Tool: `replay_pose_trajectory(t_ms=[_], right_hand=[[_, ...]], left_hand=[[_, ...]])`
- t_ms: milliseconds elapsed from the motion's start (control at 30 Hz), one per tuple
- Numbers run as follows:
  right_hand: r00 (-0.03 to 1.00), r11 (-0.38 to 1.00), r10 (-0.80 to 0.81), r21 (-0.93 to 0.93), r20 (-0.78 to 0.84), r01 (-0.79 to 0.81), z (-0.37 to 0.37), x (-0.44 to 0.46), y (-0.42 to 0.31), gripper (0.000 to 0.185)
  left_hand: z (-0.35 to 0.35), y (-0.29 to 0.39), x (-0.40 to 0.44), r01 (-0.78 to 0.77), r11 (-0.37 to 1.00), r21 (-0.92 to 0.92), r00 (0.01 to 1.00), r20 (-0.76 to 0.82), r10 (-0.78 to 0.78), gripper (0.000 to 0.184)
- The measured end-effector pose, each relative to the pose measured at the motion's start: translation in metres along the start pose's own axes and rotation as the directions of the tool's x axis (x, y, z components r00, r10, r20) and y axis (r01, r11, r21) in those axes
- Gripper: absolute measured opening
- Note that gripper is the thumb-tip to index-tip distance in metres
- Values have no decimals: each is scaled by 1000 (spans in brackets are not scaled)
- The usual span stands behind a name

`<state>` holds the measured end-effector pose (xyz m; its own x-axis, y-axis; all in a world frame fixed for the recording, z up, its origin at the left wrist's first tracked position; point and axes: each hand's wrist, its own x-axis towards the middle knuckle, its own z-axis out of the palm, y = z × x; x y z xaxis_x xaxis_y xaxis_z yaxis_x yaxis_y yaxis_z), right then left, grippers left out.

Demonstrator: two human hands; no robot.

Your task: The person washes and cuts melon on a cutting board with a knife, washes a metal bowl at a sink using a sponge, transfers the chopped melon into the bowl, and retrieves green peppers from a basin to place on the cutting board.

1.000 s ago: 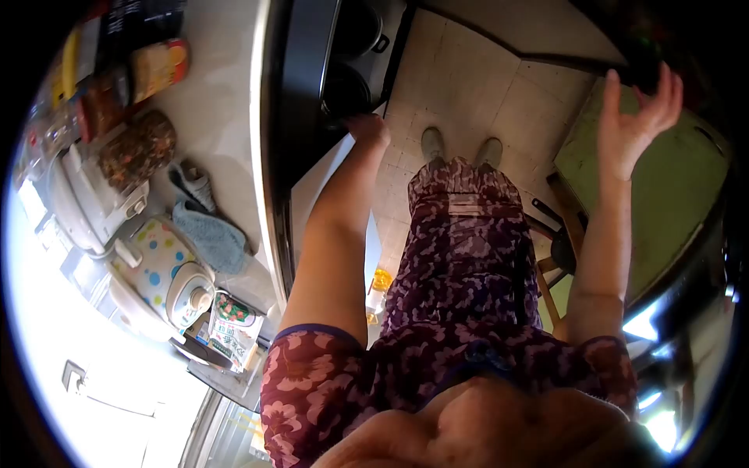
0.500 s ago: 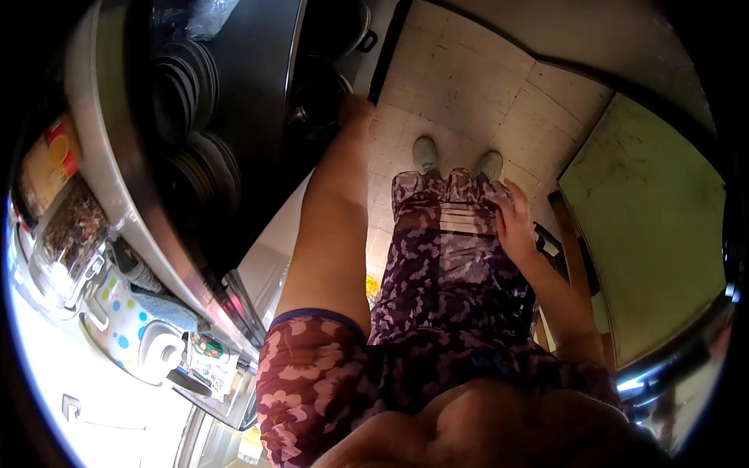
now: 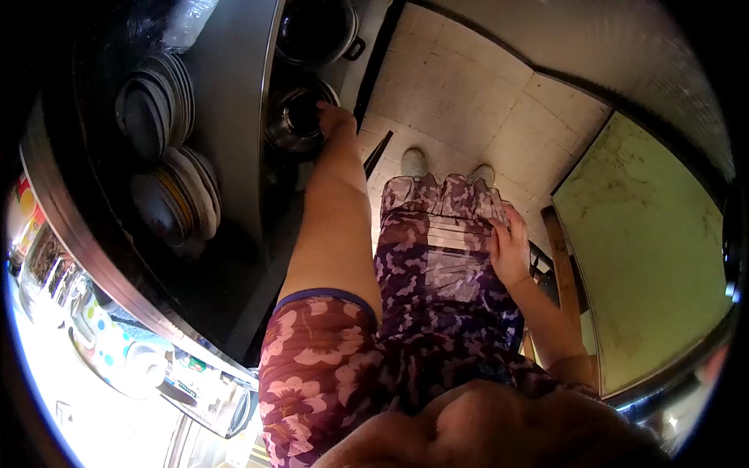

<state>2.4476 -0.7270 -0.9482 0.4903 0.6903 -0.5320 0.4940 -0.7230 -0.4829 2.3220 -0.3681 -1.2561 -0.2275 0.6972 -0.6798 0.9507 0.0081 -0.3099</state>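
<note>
The round, shiny metal pot [image 3: 298,121] sits at nine o'clock from the person's nearer left hand [image 3: 336,118], its fingers at the rim, whether gripping I can't tell, while the right hand [image 3: 511,251] rests loosely spread on the purple patterned fabric dress [image 3: 452,265].

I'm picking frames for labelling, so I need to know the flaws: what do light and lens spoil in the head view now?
Head view: glare washes out the lower left around the dotted appliance; deep shadow surrounds the stacked plates; the counter edge looks bowed, probably by the wide lens; corners are black; the left hand has dim, indistinct fingertips.
</note>
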Motion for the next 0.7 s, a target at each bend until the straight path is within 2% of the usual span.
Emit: replay_pose_trajectory(t_ms=[100, 200, 300, 400, 500, 633, 700], right_hand=[[1000, 1000, -10, -13, -7, 10, -4, 3, -3, 28], [1000, 1000, 2, -13, -2, -2, -1, -1, -4, 28], [1000, 1000, -3, -15, -12, 3, 0, 4, -2, 28], [1000, 1000, -8, 24, -16, 8, 1, 4, -4, 28], [1000, 999, -24, 49, -9, 24, 7, 5, -2, 29], [992, 978, -101, 175, -78, 113, 18, 29, -5, 27], [995, 930, -41, 360, -96, 73, 40, 61, -12, 24]], left_hand=[[-15, -18, -9, -197, 974, 114, 980, 13, 197, 47], [0, -29, 8, -224, 957, 181, 974, 39, 221, 47], [-11, -30, 14, -216, 948, 234, 972, 140, 187, 48], [7, -31, 28, -17, 958, 285, 998, -48, 32, 50], [-30, -23, -29, 89, 995, -42, 953, -286, -98, 50], [-40, -21, -40, -41, 999, -21, 936, -350, 31, 51], [-39, -32, -25, -152, 988, 11, 927, -346, 147, 50]])
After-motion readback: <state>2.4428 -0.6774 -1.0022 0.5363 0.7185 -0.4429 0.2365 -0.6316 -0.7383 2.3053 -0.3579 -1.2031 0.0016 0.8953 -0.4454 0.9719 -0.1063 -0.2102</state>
